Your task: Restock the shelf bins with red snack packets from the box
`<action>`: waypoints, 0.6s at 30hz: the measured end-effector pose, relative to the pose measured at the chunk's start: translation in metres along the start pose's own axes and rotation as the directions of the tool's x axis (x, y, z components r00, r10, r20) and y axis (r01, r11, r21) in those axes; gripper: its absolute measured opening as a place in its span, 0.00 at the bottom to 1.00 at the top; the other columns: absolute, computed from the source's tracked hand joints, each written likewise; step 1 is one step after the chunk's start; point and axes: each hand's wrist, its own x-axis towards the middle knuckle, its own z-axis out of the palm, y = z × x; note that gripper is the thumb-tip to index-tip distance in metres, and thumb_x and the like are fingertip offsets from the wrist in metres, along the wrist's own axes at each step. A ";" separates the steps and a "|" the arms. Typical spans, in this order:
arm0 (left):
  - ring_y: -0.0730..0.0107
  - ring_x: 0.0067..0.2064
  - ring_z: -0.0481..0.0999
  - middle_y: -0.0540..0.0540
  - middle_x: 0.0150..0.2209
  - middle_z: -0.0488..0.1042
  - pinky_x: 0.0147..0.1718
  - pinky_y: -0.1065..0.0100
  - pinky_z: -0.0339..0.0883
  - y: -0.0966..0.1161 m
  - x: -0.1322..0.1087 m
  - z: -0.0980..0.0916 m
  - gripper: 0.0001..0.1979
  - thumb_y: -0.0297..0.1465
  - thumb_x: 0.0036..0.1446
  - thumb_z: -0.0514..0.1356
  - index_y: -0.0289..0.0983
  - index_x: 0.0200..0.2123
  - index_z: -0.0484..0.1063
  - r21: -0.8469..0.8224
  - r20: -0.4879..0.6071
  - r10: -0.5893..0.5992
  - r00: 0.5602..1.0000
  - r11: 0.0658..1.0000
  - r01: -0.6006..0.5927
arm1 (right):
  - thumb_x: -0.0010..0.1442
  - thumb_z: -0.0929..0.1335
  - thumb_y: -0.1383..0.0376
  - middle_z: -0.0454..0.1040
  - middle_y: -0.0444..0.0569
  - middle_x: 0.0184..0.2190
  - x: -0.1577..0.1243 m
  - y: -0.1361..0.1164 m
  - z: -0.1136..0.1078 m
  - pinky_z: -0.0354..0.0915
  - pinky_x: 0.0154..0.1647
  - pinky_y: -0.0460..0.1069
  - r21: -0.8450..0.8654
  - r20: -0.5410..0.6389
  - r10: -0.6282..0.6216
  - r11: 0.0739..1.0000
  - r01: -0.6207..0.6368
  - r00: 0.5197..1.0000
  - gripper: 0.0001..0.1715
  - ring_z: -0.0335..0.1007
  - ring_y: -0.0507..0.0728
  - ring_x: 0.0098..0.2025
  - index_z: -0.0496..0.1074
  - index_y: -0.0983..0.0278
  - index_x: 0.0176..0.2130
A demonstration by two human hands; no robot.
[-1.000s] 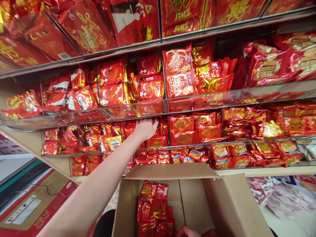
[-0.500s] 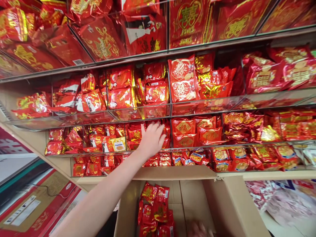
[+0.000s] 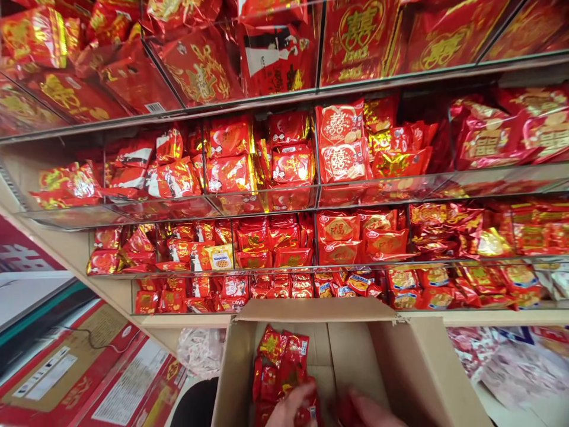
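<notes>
An open cardboard box (image 3: 418,367) sits in front of me, with several red foil snack packets (image 3: 280,362) stacked along its left side. Both my hands are down inside it at the bottom edge of the view. My left hand (image 3: 291,409) rests on the lowest packets, its fingers blurred and partly cut off. My right hand (image 3: 371,410) lies beside it on the box floor, also blurred. Above the box, the shelf compartment (image 3: 271,243) holds rows of red and gold packets behind a clear front.
Tiered shelves (image 3: 311,196) with clear dividers are full of red and gold packets, with larger red bags on the top row (image 3: 355,41). Flat printed cartons (image 3: 80,379) lie at the lower left. A clear plastic bag (image 3: 200,350) sits left of the box.
My left hand has drawn back from the shelf compartment and come down into the box onto the packets. My right hand has moved up a little inside the box.
</notes>
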 end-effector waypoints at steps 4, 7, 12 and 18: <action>0.61 0.51 0.67 0.41 0.49 0.69 0.50 0.64 0.59 0.033 -0.001 0.008 0.24 0.42 0.52 0.52 0.37 0.50 0.64 -0.234 -0.208 -0.121 0.971 0.970 0.070 | 0.52 0.60 0.67 0.73 0.42 0.35 -0.020 -0.041 -0.030 0.64 0.36 0.44 0.398 0.119 -0.151 0.913 0.093 0.981 0.16 0.69 0.52 0.38 0.65 0.60 0.42; 0.62 0.43 0.71 0.44 0.39 0.75 0.44 0.65 0.62 0.061 0.006 0.005 0.20 0.42 0.54 0.51 0.36 0.42 0.71 -0.306 -0.225 -0.119 0.967 0.951 0.046 | 0.53 0.62 0.63 0.72 0.43 0.39 -0.029 -0.068 -0.047 0.62 0.42 0.46 0.664 0.126 -0.245 0.741 0.102 0.961 0.17 0.67 0.53 0.42 0.65 0.60 0.45; 0.69 0.31 0.70 0.48 0.26 0.73 0.31 0.70 0.63 0.078 0.012 0.001 0.14 0.40 0.50 0.56 0.35 0.31 0.73 -0.436 -0.252 -0.159 0.955 0.899 0.035 | 0.50 0.66 0.56 0.71 0.44 0.37 -0.029 -0.077 -0.046 0.63 0.40 0.48 0.801 -0.052 -0.083 0.592 0.091 0.995 0.26 0.67 0.54 0.39 0.61 0.59 0.49; 0.73 0.28 0.69 0.51 0.30 0.70 0.25 0.72 0.64 0.091 0.009 0.007 0.13 0.38 0.45 0.61 0.39 0.33 0.65 -0.786 -0.240 -0.367 0.899 0.617 0.042 | 0.51 0.64 0.50 0.69 0.44 0.26 -0.033 -0.070 -0.034 0.62 0.31 0.46 0.788 -0.212 0.105 0.606 0.107 0.971 0.19 0.65 0.54 0.30 0.66 0.64 0.32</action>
